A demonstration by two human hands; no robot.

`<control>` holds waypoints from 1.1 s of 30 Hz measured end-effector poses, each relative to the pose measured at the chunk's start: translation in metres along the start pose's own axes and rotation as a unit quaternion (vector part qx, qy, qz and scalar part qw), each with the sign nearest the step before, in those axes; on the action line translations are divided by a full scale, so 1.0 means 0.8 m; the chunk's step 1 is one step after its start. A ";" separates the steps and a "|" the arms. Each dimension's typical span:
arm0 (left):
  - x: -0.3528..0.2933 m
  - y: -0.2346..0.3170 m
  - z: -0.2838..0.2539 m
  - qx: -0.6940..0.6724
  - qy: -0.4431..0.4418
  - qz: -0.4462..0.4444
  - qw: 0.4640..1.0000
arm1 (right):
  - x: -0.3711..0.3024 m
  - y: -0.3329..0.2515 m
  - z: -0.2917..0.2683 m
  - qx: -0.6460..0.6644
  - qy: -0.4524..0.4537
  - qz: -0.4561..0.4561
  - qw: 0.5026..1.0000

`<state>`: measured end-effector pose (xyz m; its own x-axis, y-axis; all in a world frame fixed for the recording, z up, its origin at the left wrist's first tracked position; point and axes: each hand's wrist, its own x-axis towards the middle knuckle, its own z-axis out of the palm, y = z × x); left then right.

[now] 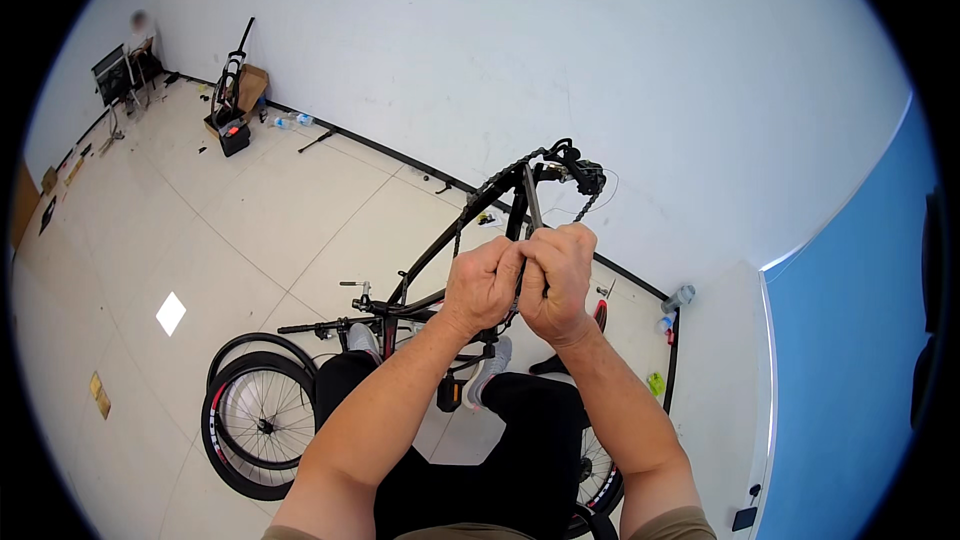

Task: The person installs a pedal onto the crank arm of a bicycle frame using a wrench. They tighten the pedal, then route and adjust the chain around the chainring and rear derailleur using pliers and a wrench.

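Note:
My left hand (483, 283) and my right hand (558, 275) are closed and pressed together in front of a black bicycle frame (437, 250). Thumbs and curled fingers meet in the middle, and whatever they grip is hidden. At the frame's raised end hangs a rear derailleur (588, 178). A dark chain (492, 183) loops around there, and one run of it drops toward my right hand. Behind my wrists, part of the frame is covered. A pedal (450, 393) with an orange reflector hangs between my legs, below the hands.
Bicycle wheels (265, 425) lie at my left, another wheel (597, 470) at my right. A handlebar (310, 327) extends left. A white wall (600, 50) rises behind the frame. Bottles (678, 300) stand along it. Far left are a fork (230, 75), a toolbox (234, 137) and a seated person.

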<state>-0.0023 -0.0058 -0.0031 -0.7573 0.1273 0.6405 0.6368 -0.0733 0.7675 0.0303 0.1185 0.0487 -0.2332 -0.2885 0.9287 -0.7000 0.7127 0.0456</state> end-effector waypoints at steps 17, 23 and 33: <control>0.001 0.006 -0.001 0.003 -0.007 0.016 1.000 | 0.007 0.002 0.008 -0.033 0.006 0.051 0.998; 0.000 0.006 -0.003 0.011 -0.018 0.004 1.000 | 0.003 -0.004 0.012 0.013 0.009 0.088 0.996; -0.002 -0.004 -0.011 -0.050 -0.035 -0.015 0.998 | -0.015 0.001 0.014 0.073 0.002 0.101 0.992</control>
<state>-0.0042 -0.0144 -0.0061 -0.7614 0.1993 0.6168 0.5941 -0.1662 0.7870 0.0250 0.1151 0.0337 -0.3756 -0.1460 0.9152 -0.7303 0.6546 -0.1953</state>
